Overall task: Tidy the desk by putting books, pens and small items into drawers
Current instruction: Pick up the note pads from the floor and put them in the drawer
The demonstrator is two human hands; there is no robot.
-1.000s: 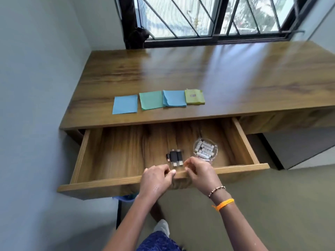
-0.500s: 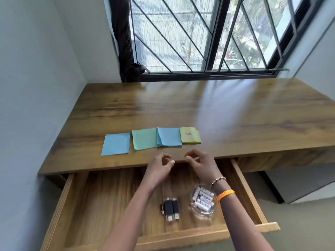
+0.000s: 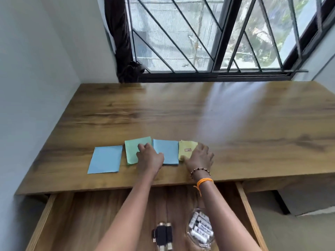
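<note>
Since half a second ago, your hands had gone forward from above the drawer's back edge onto the row of paper pads, and your head had tipped so more window showed.

Head view: your left hand (image 3: 149, 158) lay on the seam between the green pad (image 3: 135, 153) and the right blue pad (image 3: 167, 151), fingers bent down onto the green one; whether they gripped it or only pressed, you could not tell. Your right hand (image 3: 199, 157) covered the near right corner of the yellow pad (image 3: 187, 148), fingers spread fairly flat, not clenched. The left blue pad (image 3: 106, 159) sat untouched, just left of your left fingers.

Below your wrists, the open drawer (image 3: 45, 214) already held the black adapters (image 3: 163, 236) and the dish of batteries (image 3: 200, 228). By my reading, small items were stowed; all four pads were yet to be gathered off the desk (image 3: 217, 124) and dropped in, then the drawer closed.
</note>
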